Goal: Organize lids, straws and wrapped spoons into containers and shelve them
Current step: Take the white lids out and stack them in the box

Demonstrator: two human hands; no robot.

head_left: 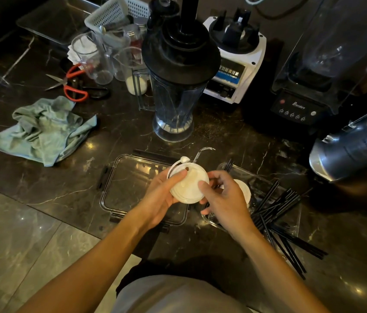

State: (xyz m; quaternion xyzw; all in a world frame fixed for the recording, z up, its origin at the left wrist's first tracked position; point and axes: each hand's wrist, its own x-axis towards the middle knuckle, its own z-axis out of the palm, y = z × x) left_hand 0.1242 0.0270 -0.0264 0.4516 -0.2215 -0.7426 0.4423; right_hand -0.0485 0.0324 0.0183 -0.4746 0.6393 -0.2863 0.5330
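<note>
Left hand (pixel 162 195) cups a stack of white lids (pixel 188 186) from below, right hand (pixel 221 197) pinches its rim at three o'clock, above the clear container (pixel 110 188); light, thin, slippery plastic, likely best gripped round the edges

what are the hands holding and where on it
A stack of white lids: the left hand grips its left rim, the right hand pinches its right edge.
</note>
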